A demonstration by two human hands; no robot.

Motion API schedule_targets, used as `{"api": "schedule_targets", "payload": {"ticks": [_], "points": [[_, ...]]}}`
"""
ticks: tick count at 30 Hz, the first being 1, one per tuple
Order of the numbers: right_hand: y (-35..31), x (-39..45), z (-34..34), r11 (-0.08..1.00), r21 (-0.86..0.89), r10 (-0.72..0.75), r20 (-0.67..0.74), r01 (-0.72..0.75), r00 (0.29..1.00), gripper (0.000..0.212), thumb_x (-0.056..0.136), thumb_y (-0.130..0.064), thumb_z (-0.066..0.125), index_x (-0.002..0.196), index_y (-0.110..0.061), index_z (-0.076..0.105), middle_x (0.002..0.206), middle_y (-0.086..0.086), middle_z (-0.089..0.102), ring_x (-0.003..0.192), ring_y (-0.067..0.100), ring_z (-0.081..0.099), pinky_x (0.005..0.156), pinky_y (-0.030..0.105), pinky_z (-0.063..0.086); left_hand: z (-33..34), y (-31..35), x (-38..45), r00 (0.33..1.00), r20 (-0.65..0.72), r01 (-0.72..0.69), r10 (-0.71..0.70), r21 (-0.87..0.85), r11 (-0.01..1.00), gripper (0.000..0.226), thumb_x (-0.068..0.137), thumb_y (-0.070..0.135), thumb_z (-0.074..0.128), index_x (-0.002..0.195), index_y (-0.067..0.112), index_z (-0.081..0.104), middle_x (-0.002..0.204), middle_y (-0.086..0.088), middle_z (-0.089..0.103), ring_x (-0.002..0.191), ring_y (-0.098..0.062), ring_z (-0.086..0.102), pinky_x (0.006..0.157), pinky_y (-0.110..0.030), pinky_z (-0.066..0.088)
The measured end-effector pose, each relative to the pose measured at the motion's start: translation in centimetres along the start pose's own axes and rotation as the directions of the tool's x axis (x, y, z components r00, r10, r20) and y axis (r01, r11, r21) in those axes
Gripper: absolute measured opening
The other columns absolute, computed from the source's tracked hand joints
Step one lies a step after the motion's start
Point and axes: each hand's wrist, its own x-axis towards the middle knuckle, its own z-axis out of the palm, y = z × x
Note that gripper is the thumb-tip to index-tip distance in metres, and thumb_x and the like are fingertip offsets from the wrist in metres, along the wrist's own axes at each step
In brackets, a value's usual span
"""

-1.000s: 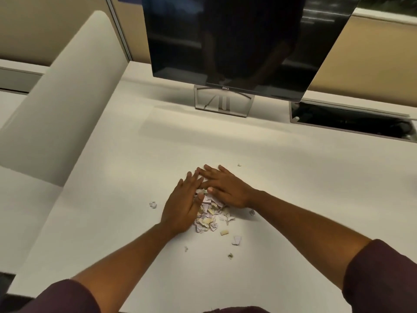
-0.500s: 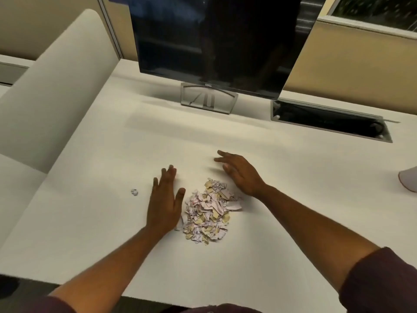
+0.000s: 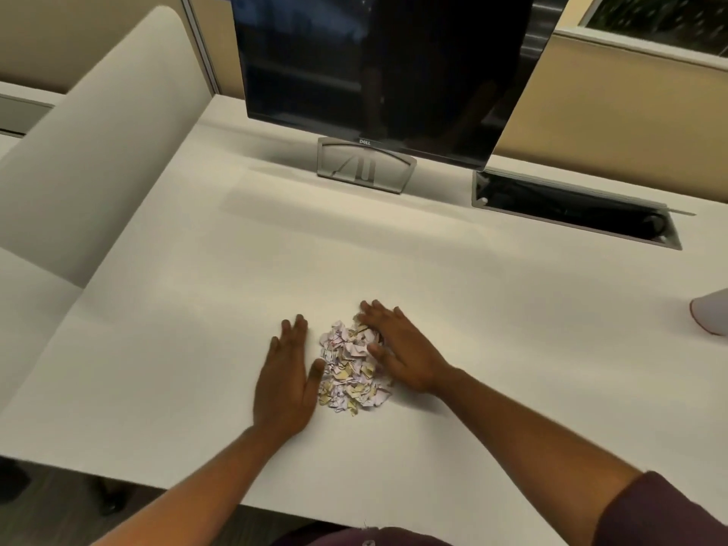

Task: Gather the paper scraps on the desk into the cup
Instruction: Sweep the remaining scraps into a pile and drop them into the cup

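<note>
A heap of small white, pink and yellowish paper scraps point(image 3: 350, 368) lies on the white desk point(image 3: 197, 309) near its front edge. My left hand point(image 3: 285, 372) rests flat on the desk against the heap's left side, fingers apart, thumb touching the scraps. My right hand point(image 3: 402, 348) lies flat on the heap's right side, its fingers over the far scraps. Neither hand holds anything. A pale cup point(image 3: 711, 313) lies on its side at the right edge of the view, only partly visible.
A dark monitor point(image 3: 386, 72) on a grey stand point(image 3: 364, 165) is at the back. A cable slot point(image 3: 571, 208) is cut into the desk at the back right. A white divider panel point(image 3: 90, 151) borders the desk's left side.
Both hands have pressed inward, squeezing the heap tighter. The stray scrap to the left of my left hand is no longer visible. The view shifted slightly.
</note>
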Motion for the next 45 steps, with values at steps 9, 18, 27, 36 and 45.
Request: {"api": "schedule_targets", "payload": {"ticks": [9, 18, 27, 36, 45], "points": [[-2.2, -6.9, 2.0, 0.951, 0.275, 0.193, -0.180, -0.139, 0.964, 0.050, 0.108, -0.044, 0.036, 0.157, -0.034, 0.028, 0.164, -0.020, 0.026, 0.152, 0.005, 0.025, 0.124, 0.032, 0.024, 6.1, 8.3, -1.4, 0.953, 0.221, -0.194, 0.206, -0.076, 0.978, 0.071, 0.102, 0.043, 0.027, 0.158, 0.018, -0.009, 0.168, 0.007, -0.006, 0.154, -0.012, -0.008, 0.124, -0.037, 0.008], [-2.7, -13.0, 1.4, 0.867, 0.254, 0.498, -0.379, -0.429, 0.780, 0.097, 0.076, -0.078, 0.067, 0.150, -0.055, 0.010, 0.165, -0.014, 0.023, 0.152, 0.006, 0.024, 0.122, 0.036, 0.032, 2.5, 3.9, 0.4, 0.940, 0.160, -0.297, 0.302, -0.054, 0.953, 0.083, 0.097, 0.066, 0.036, 0.159, 0.017, 0.009, 0.168, 0.001, -0.003, 0.155, -0.023, -0.007, 0.124, -0.042, -0.004], [-5.1, -11.3, 6.3, 0.891, -0.182, 0.329, -0.374, -0.416, 0.867, 0.149, 0.061, -0.099, 0.054, 0.160, -0.001, 0.001, 0.169, 0.021, -0.004, 0.158, 0.036, 0.000, 0.125, 0.054, 0.014, 2.0, 3.5, 5.8, 0.904, 0.344, -0.321, 0.253, 0.156, 0.934, 0.084, 0.098, 0.063, 0.020, 0.157, 0.009, -0.005, 0.166, -0.007, -0.009, 0.153, -0.023, -0.013, 0.126, -0.043, 0.002], [-2.2, -7.7, 3.1, 0.942, -0.143, 0.222, -0.413, -0.303, 0.883, 0.116, 0.077, -0.081, 0.063, 0.158, -0.007, 0.025, 0.168, 0.012, 0.015, 0.156, 0.024, 0.019, 0.119, 0.050, 0.034, 3.2, 7.0, 4.5, 0.833, 0.418, -0.269, 0.362, -0.267, 0.926, 0.071, 0.103, 0.052, 0.027, 0.159, 0.020, -0.002, 0.163, 0.014, -0.006, 0.152, -0.003, -0.009, 0.126, -0.033, 0.001], [-3.5, -9.1, 0.8, 0.907, -0.371, 0.158, -0.140, -0.199, 0.978, 0.077, 0.085, -0.063, 0.065, 0.151, -0.054, 0.027, 0.170, -0.001, 0.013, 0.156, 0.028, 0.015, 0.115, 0.039, 0.040, -1.1, 6.9, 7.1, 0.617, 0.546, -0.633, 0.567, -0.084, 0.770, 0.121, 0.065, 0.063, 0.080, 0.155, 0.046, 0.001, 0.165, 0.020, -0.011, 0.147, -0.015, 0.026, 0.110, -0.036, 0.040]]}}
